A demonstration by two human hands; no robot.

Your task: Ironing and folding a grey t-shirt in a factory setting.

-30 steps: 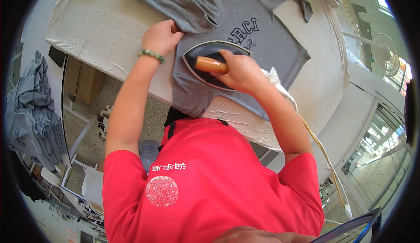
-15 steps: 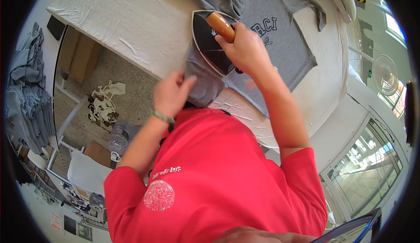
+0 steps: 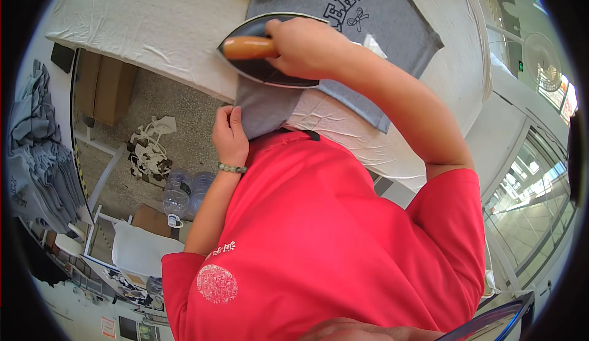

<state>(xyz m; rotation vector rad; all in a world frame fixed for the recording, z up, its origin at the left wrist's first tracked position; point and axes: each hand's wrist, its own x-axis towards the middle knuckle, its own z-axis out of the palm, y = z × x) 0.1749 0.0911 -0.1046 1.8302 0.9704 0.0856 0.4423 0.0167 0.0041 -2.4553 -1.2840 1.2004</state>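
My right hand (image 3: 307, 48) is closed around the brown handle of a dark iron (image 3: 270, 74), whose pointed tip faces left. The iron lies over a sleeve of the grey sweatshirt (image 3: 386, 22), which has dark lettering and a small bow on its chest. That sleeve (image 3: 267, 108) hangs toward me over the table edge. At its left edge my left hand (image 3: 231, 134), with a beaded bracelet at the wrist, pinches the cloth between thumb and fingers. The sole of the iron is hidden.
The garment rests on a table covered in pale cloth (image 3: 153, 28). Left of it are a cardboard box (image 3: 113, 89), cloth scraps (image 3: 149, 151) and large plastic bottles (image 3: 177, 194) on the floor. Grey garments (image 3: 43, 157) hang at far left. A fan (image 3: 543, 62) stands at right.
The iron has turned from pointing away to pointing left and moved onto the sleeve nearer me. My left hand has shifted slightly and now grips the sleeve's edge.
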